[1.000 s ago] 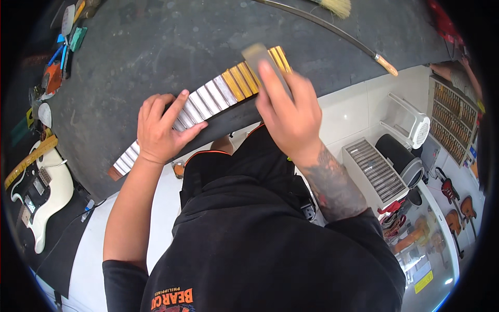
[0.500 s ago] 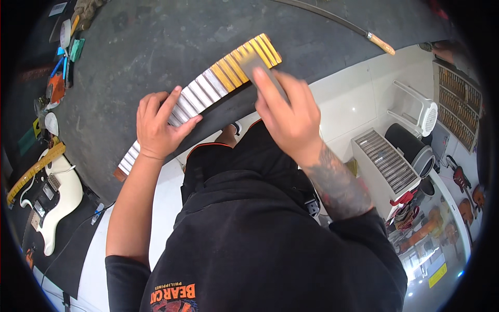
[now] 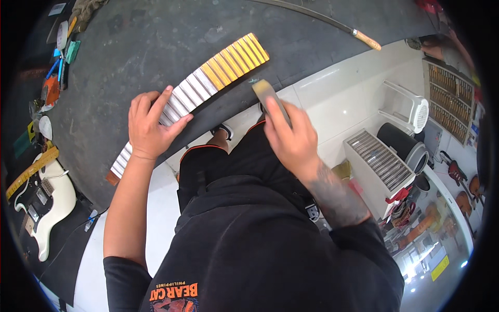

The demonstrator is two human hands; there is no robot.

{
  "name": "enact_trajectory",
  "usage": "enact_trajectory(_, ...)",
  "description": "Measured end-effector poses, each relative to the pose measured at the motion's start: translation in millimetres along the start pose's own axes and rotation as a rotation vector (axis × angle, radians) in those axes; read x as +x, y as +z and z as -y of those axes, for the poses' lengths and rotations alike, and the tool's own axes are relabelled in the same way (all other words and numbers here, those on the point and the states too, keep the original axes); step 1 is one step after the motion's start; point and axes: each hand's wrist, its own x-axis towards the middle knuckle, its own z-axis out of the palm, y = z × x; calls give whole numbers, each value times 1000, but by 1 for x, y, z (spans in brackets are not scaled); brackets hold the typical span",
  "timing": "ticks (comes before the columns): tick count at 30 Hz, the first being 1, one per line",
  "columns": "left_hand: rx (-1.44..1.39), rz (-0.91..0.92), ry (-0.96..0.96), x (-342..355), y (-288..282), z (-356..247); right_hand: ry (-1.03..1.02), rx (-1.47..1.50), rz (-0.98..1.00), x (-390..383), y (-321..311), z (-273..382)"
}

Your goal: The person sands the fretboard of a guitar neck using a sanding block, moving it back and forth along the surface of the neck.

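Your left hand [image 3: 148, 125] straddles the fretted neck [image 3: 189, 99], fingers spread over its far side and thumb along its near edge; the neck lies slantwise beside the front edge of the worktop [image 3: 119, 57]. Your right fingers pinch a small block [image 3: 270, 96], index laid along it, apart from the neck and nearer you, by that front edge. For good work, I'd seat the block flat across the frets, press evenly, ease off at the yellow end, and brace the neck firmly. Beyond the front edge, the white box [image 3: 364, 170] shows rows of grey ribs on top; whether they are contents or cover, I cannot tell. The glass case [image 3: 451, 210] shows blurred, brownish shapes through its panes.
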Motion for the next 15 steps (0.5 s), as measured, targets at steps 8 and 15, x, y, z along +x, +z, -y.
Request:
enact_trajectory(8,48,-13,-72,-11,-6,-3,-37,207,-324,60,-16,-40)
enact_trajectory(15,185,-411,-313,-137,45,-79,-419,234,-226,146,49,-125)
